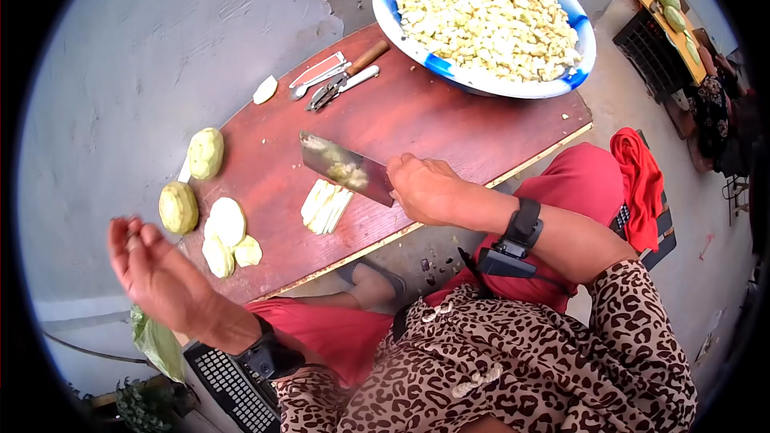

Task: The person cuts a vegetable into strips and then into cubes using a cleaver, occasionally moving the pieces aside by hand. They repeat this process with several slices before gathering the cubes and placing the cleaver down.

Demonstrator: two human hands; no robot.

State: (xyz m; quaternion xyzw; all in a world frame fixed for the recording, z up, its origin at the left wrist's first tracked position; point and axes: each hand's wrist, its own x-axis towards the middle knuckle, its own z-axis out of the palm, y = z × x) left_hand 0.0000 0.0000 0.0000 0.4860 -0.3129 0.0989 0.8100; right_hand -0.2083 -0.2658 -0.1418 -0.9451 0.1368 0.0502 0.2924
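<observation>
My right hand (433, 188) is closed around the handle of a cleaver (365, 176), whose wide blade has pale bits stuck to it. Just below the blade, a small stack of pale strips (326, 207) lies on the red-brown table (385, 120). My left hand (164, 277) is raised off the table's left end, palm up, fingers loosely bent, with nothing visible in it. Near it are two peeled, round, yellow-green vegetables (178, 208) of a kind I cannot make out. Several flat pale slices (227, 221) lie beside them.
A blue-and-white basin (585, 44) heaped with pale diced pieces stands at the far right. Peelers and a wooden-handled tool (367, 58) lie near the back edge, by a pale offcut (265, 90). Another person (710, 104) sits at right, near a yellow board (678, 36) with green vegetables.
</observation>
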